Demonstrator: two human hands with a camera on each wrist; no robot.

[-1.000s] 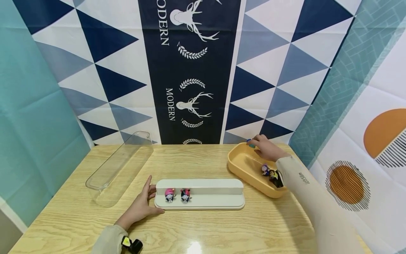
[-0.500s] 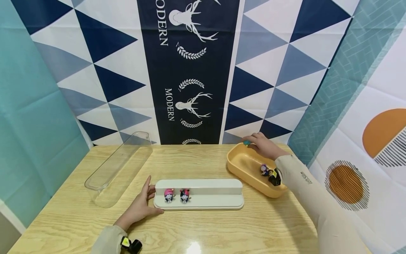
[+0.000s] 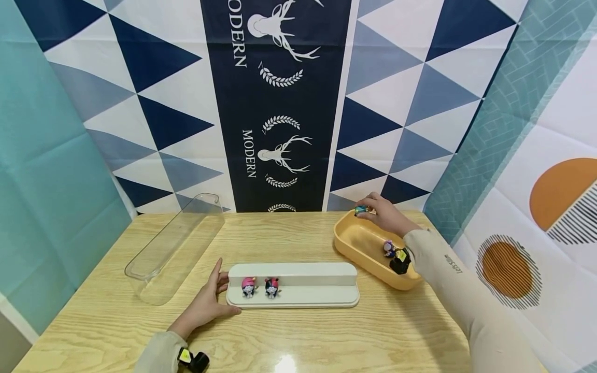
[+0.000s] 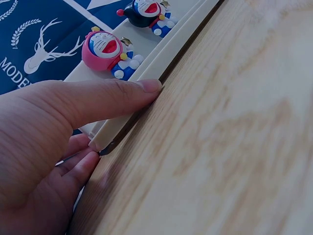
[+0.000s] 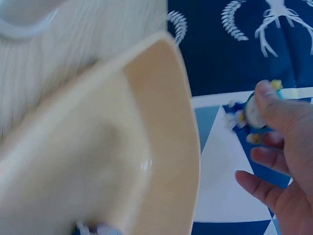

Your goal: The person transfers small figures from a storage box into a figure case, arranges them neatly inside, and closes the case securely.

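My right hand (image 3: 384,213) pinches a small teal-hooded figurine (image 5: 252,111) between thumb and fingers. It is over the far end of the yellow bin (image 3: 342,243). Inside the bin lies a purple figurine (image 3: 388,248), partly hidden by the wrist camera. My left hand (image 3: 207,303) grips the left end of a white stepped display base (image 3: 322,295); in the left wrist view the thumb lies along its front edge, with the fingers around the corner. On the base stand a pink-hooded figurine (image 4: 102,51) and a black-and-red-hooded figurine (image 4: 146,12), side by side near the left end.
A clear plastic cover (image 3: 172,254) lies on the wooden table (image 3: 280,233) at the left. Patterned cloth (image 3: 280,103) hangs along the table's back edge, with more cloth on both sides. The bin stands to the right of the base.
My right hand has lifted the teal figurine a little and shifted slightly left, bringing the figurine into fuller view. My left hand and the two figurines on the base have stayed put.
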